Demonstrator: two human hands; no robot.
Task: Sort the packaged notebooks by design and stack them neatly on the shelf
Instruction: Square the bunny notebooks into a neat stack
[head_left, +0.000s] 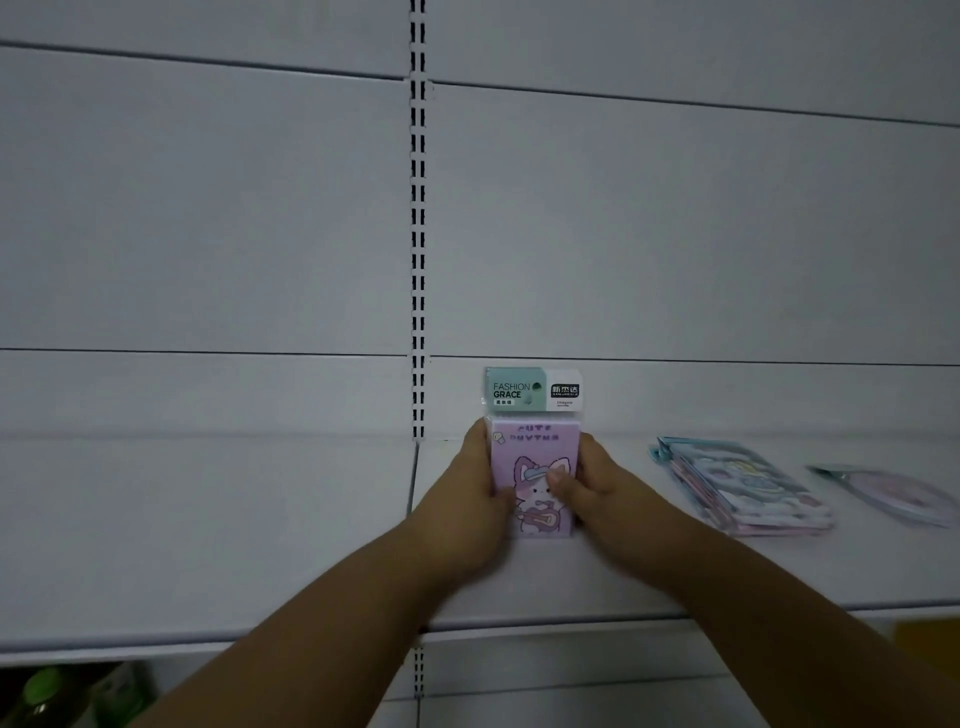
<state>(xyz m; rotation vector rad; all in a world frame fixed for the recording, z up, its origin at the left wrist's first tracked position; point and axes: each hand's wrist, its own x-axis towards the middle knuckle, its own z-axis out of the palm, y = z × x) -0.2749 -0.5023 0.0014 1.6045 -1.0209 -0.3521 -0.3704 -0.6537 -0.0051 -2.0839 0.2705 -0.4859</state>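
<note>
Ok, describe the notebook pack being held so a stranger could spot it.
On the white metal shelf, right of the slotted upright, both hands grip the purple cartoon-cat notebook pack. Its green-and-white header card stands upright, unlike the pastel packs lying flat to the right.

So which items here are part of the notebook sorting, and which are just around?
Job: purple cat notebook pack, gripped by left hand and right hand; blue notebook stack; pink pack; shelf.
Around: green bottles below the shelf.

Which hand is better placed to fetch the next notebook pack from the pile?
Right. The right hand grips the purple notebook stack on the side nearer the blue pile; the left hand would have to cross over.
</note>
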